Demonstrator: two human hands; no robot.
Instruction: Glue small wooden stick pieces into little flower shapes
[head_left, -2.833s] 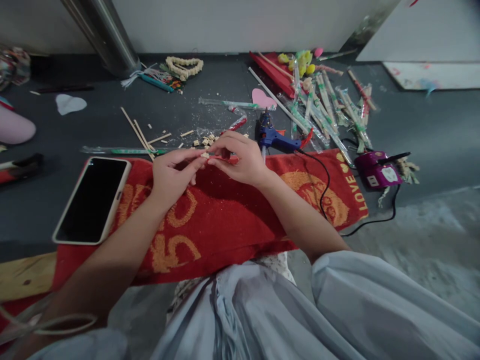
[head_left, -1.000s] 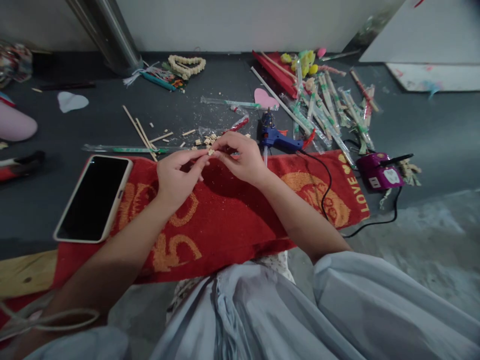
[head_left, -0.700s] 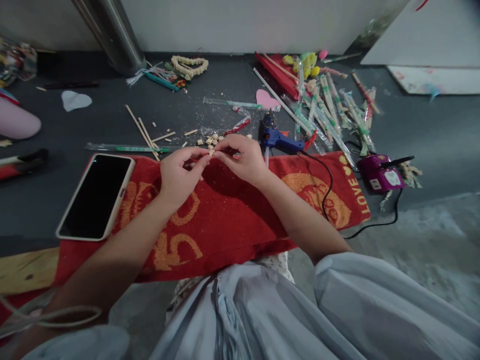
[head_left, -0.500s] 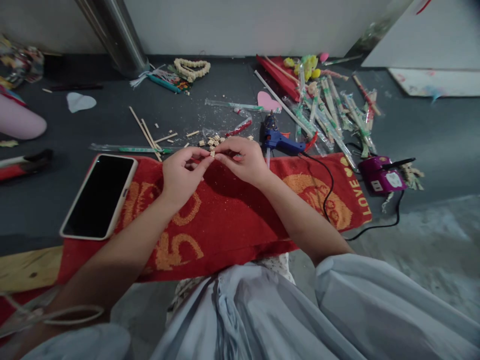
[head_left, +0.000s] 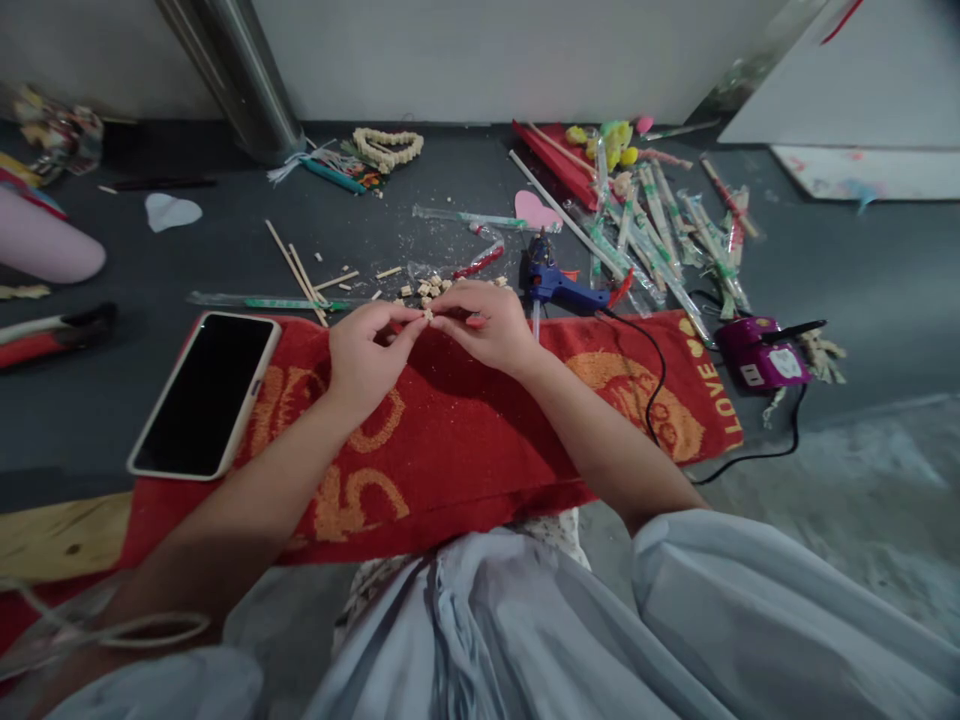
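My left hand (head_left: 364, 352) and my right hand (head_left: 487, 325) meet fingertip to fingertip over the far edge of a red towel (head_left: 450, 440). Both pinch a tiny pale wooden piece (head_left: 427, 316) between them. Just beyond the fingers lies a small heap of similar wooden bits (head_left: 429, 288). A blue glue gun (head_left: 559, 285) lies right of my right hand, its black cord (head_left: 652, 370) running across the towel.
A phone (head_left: 206, 393) lies screen-up on the towel's left end. Thin wooden sticks (head_left: 296, 268), wrapped chopsticks (head_left: 660, 235), a pink paper heart (head_left: 532, 208), a heart-shaped wooden frame (head_left: 388, 147) and a purple device (head_left: 761, 355) are scattered on the dark floor. A metal pole (head_left: 240, 80) stands at the back left.
Both hands stay joined on the small piece, with only slight finger shifts. The view has drifted a little, so everything sits slightly lower and to the right.
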